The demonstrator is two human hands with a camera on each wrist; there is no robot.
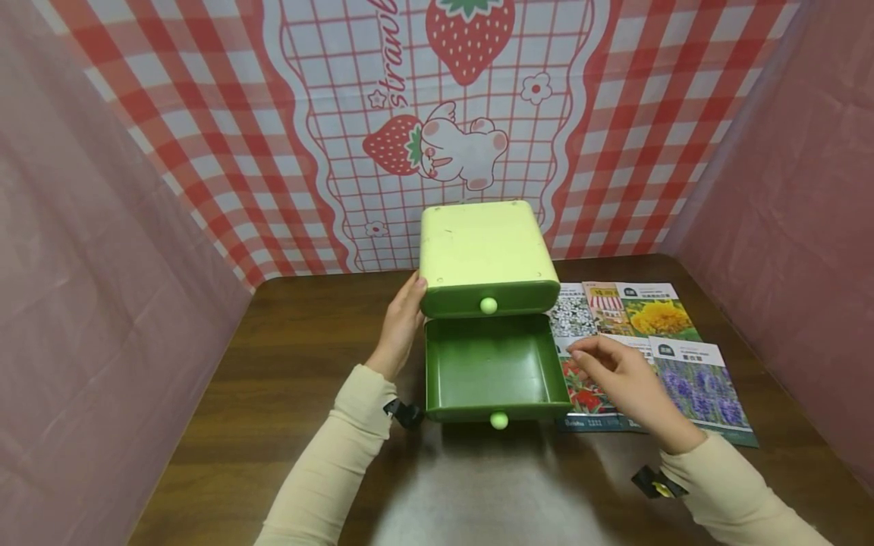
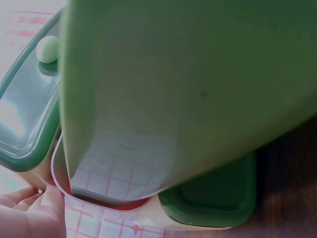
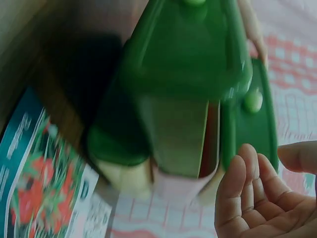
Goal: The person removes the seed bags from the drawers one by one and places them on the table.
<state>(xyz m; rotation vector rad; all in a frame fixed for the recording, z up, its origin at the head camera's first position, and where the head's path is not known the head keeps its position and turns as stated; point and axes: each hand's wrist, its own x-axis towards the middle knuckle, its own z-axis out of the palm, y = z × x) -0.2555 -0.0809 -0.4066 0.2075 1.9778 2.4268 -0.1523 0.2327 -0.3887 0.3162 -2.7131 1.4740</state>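
A small desktop drawer cabinet (image 1: 485, 246) with a pale yellow-green top and dark green drawer fronts stands in the middle of the table. Its middle drawer (image 1: 492, 368) is pulled far out, and nothing lies inside it. The top drawer (image 1: 451, 301) is closed; below, the bottom drawer (image 2: 213, 193) shows in the left wrist view, also closed. My left hand (image 1: 399, 326) rests with extended fingers against the cabinet's left side. Bent loosely and holding nothing, my right hand (image 1: 624, 379) hovers just right of the pulled-out drawer, over the flower-picture packets.
Several packets lie overlapping right of the cabinet, among them a lavender packet (image 1: 703, 387), a yellow-flower packet (image 1: 658, 315) and a red-flower packet (image 3: 44, 183). A strawberry-patterned checked cloth (image 1: 239, 136) hangs behind the table (image 1: 273, 364). Pink curtains (image 1: 102, 265) flank both sides.
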